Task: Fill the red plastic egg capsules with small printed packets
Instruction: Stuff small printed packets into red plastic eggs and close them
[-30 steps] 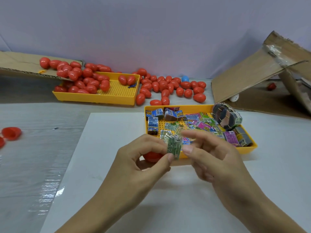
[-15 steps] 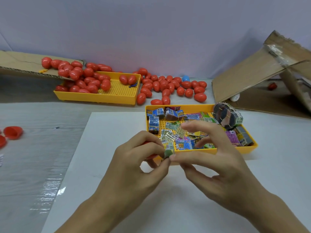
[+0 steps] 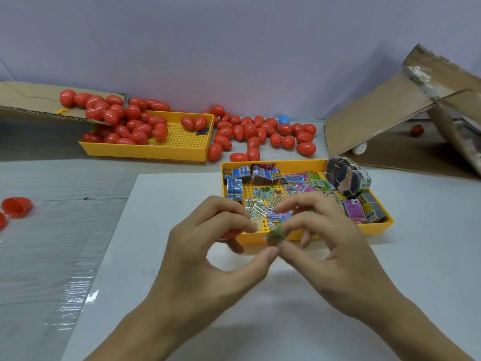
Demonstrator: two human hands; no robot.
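Both hands are meeting just in front of the near wall of the packet tray (image 3: 374, 229), above the white sheet (image 3: 260, 321). The left hand (image 3: 208, 259) and the right hand (image 3: 330, 254) are together pinching a small greenish packet (image 3: 275, 234) between thumb tips and forefingers; it looks folded or crumpled, and its print is too blurred to read. The left hand's curled lower fingers are also holding a red capsule half (image 3: 229, 233), mostly hidden behind the hand, just left of the packet. The right hand's other fingers are arching loosely over the tray's loose packets (image 3: 299, 182). A banded bundle of packets (image 3: 347, 177) is leaning on the tray's far right corner. Beyond the tray, closed red egg capsules (image 3: 260, 134) are lying scattered on the table.
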